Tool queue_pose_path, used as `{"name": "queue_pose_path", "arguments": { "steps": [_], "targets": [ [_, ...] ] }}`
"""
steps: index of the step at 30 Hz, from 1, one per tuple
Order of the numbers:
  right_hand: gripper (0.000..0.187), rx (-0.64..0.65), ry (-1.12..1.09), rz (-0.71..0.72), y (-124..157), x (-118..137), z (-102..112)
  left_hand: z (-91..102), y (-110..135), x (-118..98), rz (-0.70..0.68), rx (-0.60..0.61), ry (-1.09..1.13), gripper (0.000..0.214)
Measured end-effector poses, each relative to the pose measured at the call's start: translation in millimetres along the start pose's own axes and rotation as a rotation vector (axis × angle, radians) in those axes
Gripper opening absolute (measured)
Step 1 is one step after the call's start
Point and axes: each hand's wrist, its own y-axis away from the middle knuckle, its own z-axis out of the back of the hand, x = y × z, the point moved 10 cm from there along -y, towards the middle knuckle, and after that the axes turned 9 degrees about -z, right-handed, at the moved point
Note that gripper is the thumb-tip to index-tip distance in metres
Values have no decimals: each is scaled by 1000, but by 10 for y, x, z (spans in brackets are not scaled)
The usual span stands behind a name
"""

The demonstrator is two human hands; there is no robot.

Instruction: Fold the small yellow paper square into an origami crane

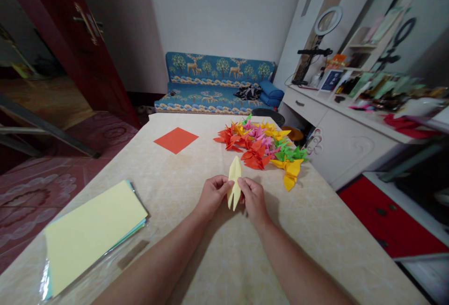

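A pale yellow folded paper [235, 174], long and narrow with two split points at its near end, is held upright between both hands. My left hand [214, 193] pinches its left edge with the thumb on the front. On the right edge, my right hand [253, 195] pinches it the same way; its other fingers are partly hidden behind the paper. Just beyond lies a heap of origami cranes [257, 143] in red, pink, orange, yellow and green. A flat red paper square [176, 140] rests farther off to the left.
A stack of coloured paper [94, 235], yellow on top, lies in clear wrapping at the table's left. The cloth-covered table [196, 258] reaches toward a blue patterned sofa [217, 83]. A white cabinet [336, 136] stands along the right, and a dark red door [80, 47] is at left.
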Motion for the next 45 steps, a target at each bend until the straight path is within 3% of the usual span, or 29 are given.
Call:
{"name": "queue_pose_path", "arguments": {
  "steps": [10, 17, 23, 29, 39, 42, 45],
  "targets": [
    [36, -1, -6, 13, -7, 38, -8, -43, 2, -13, -2, 47, -35, 32],
    [38, -82, -36, -62, 12, -35, 78, -221, 73, 113, 31, 244, -137, 42],
    [28, 5, -62, -137, 7, -58, -18, -342, 147, 74, 55, 384, -149, 42],
    [32, -63, -104, -146, -22, -108, 83, -395, 248, 81, 160, 453, -61, 39],
    [33, -180, -274, -186, -106, -182, 215, -361, 251, 142, 201, 447, -57, 42],
    [33, -158, -347, -166, -121, -140, 183, -237, 182, 135, 168, 303, -66, 41],
    [25, -52, -256, -118, -113, -34, 20, -58, 93, 84, 94, 111, -83, 37]
  ]
}}
